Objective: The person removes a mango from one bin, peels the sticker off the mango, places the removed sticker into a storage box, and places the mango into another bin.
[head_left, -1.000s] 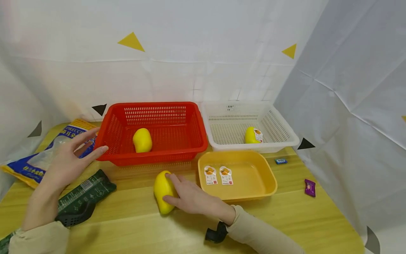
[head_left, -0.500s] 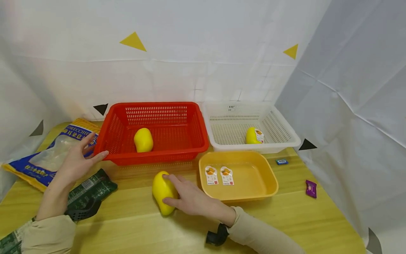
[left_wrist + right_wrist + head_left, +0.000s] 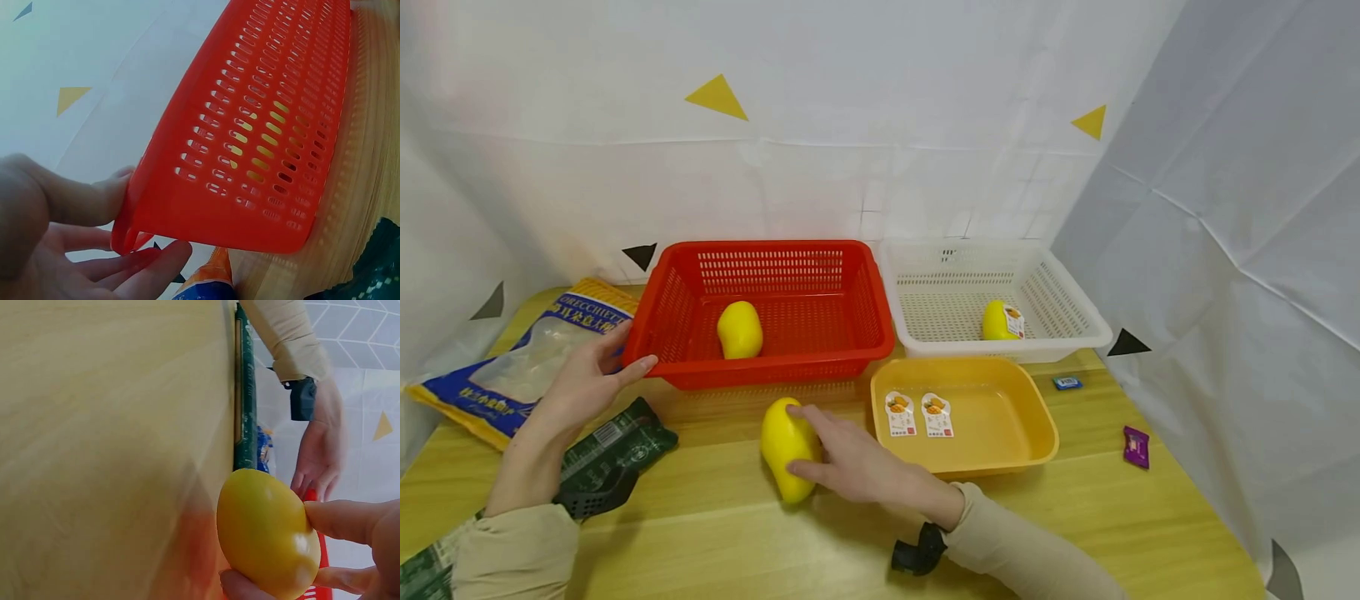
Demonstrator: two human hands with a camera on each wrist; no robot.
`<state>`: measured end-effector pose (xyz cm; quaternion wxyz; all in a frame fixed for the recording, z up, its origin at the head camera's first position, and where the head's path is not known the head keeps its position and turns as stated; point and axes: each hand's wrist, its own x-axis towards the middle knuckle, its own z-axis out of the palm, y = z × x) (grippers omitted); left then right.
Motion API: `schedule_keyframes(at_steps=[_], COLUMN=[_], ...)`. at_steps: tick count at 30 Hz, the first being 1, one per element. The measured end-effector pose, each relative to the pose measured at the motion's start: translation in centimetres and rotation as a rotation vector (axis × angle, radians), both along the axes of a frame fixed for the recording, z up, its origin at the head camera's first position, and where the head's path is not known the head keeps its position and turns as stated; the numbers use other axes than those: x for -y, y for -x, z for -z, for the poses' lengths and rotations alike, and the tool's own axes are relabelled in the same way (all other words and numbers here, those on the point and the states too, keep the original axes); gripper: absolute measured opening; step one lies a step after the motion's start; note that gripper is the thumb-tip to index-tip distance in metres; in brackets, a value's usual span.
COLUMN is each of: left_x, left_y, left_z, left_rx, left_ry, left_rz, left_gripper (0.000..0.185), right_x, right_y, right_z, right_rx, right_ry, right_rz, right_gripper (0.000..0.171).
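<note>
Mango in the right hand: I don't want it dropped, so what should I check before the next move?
1. Right hand on the mango: ok, held between thumb and fingers.
2. Mango lifted off the table: cannot tell.
3. Red basket steadied: ok, left hand holds its rim.
4. Stickers at hand: ok, two lie in the yellow tray.
5. Mango stickered: cannot tell; its visible sides are bare.

Head view: bright, diffuse light; soft shadows on desk (image 3: 715, 546). Left wrist view: dimmer, bluish cast. Right wrist view: glare spots on mango (image 3: 265, 528); blurred shadow and red sheen on desk; far sleeve (image 3: 290, 344) soft.
</note>
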<state>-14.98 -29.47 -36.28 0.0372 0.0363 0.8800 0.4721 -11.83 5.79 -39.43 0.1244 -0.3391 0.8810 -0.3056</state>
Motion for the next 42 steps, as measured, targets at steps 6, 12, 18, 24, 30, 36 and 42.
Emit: schedule_keyframes(at_steps=[6,12,18,24,30,36,42], left_x=[-0.1,-0.1,0.0,0.0,0.0,0.0,0.0], left_y=[-0.1,0.0,0.0,-0.1,-0.1,-0.1,-0.1], left_z=[0.0,0.0,0.1,0.1,0.1,0.1,0.2], left_rx=[-0.009,0.001,-0.014,-0.011,-0.008,-0.007,-0.008], left_ry=[-0.011,-0.006,0.0,-0.011,-0.021,-0.016,-0.02], left_rz=[0.01,0.01,0.016,0.019,0.028,0.026,0.022], left_gripper=[0.077,0.078,0.077,0.076,0.076,0.076,0.076], right_x=[-0.5,-1.0,-1.2,-1.1,-1.2,-1.2,-1.1], right_y=[0.4,1.1,1.5,1.8,2.2,2.5,3.2], right_z=[-1.7,-3.5,-4.4,-4.8,-5.1,-5.9,-6.7], right_rx=[0.116,0.152,0.182,0.164,0.172,0.164,0.158], right_ry=[0.104,0.137,0.153,0.148,0.155,0.156,0.144], right_rz=[-0.018,-0.027,-0.043,-0.052,-0.06,-0.068,-0.072], right_gripper=[0.063,0.065,0.065,0.065,0.066,0.066,0.066])
